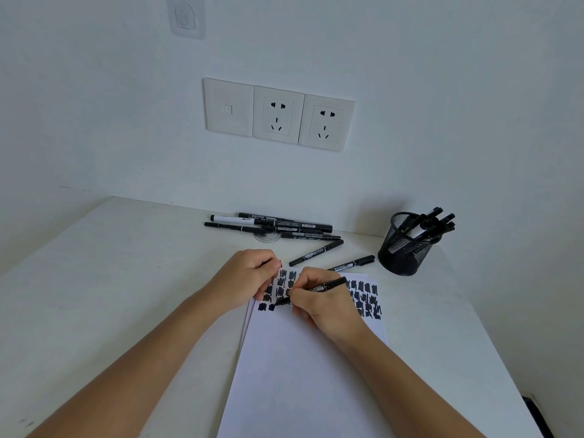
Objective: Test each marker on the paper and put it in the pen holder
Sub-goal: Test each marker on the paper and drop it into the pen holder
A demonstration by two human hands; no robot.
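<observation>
My right hand (319,303) pinches the marker (330,285), tip on the paper (300,358) at frame centre — its tail points up-right toward the pen holder (407,251), on this hand's side. My left hand (249,279) curls at the paper's corner — holding what, I cannot tell.

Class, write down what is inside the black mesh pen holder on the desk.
Inside the pen holder stand several black markers, leaning right, one with a white barrel. The mesh and their overlap hide the lower ends, so the exact count is unclear.

Soft even daylight, faint shadows, sharp focus, wide-angle edge bending.
</observation>
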